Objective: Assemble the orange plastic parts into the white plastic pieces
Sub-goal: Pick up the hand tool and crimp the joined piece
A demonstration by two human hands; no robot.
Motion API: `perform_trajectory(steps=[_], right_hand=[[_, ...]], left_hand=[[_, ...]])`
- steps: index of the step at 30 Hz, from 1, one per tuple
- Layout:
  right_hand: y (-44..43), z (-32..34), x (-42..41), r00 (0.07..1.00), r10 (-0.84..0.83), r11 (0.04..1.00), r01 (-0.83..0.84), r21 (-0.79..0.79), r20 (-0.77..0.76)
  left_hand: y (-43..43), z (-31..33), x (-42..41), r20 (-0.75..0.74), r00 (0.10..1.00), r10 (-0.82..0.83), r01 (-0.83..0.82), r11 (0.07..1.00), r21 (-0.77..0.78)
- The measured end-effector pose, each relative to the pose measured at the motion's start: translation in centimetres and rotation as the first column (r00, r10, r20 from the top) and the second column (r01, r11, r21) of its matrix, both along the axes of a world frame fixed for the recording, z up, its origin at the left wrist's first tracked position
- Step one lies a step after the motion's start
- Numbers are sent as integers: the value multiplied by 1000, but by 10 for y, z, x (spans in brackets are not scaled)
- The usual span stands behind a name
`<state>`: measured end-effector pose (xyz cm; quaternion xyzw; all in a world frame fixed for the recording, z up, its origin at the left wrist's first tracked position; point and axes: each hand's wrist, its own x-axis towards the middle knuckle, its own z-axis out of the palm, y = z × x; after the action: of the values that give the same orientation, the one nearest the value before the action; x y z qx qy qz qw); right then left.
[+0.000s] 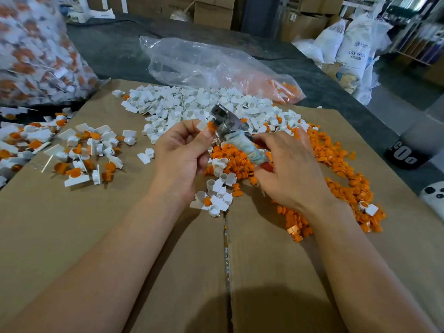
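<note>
A flattened cardboard sheet (96, 236) covers the bench. At its far edge lies a heap of white pieces (192, 104), and down the right side runs a heap of orange parts (341, 169). A scatter of joined pieces (79, 150) lies to the left. A small cluster of loose pieces (217, 195) sits on the cardboard between the two wrists, directly below the raised hands. Behind the heaps lies a slack clear bag (204, 63) with orange parts in its right end. A bulging bag of joined pieces (36, 51) stands at the far left. White sacks (355, 44) and cardboard boxes (213, 10) stand beyond the bench.

The left hand (182, 152) is held above the heaps. Its grip pinches a white piece (201, 126) between thumb and forefinger, with an orange part (211, 125) at that piece's right side. The right hand (290, 176) wraps its grip round the cloth-bound handle of a metal tool (225, 121), whose head meets the orange part just beside the left fingertips.

The left thumb covers most of the white piece, so how far the orange part sits in it cannot be told. The tool's head is blurred. The right fingers are hidden under the back of the hand.
</note>
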<state>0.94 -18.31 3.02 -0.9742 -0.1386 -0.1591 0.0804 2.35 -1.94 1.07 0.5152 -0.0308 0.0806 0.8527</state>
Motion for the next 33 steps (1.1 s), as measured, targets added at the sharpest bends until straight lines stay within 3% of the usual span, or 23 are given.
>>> perform_trajectory(steps=[12, 22, 33], right_hand=[[3, -2, 0, 997, 37, 998, -34, 45, -74], [4, -1, -3, 983, 123, 960, -82, 268, -139], [9, -3, -2, 986, 119, 957, -82, 277, -116]], left_hand=[[0, 1, 0, -14, 1000, 10, -10, 1000, -25], [0, 2, -1, -52, 999, 8, -9, 1000, -9], [-1, 1, -1, -118, 992, 35, -36, 999, -7]])
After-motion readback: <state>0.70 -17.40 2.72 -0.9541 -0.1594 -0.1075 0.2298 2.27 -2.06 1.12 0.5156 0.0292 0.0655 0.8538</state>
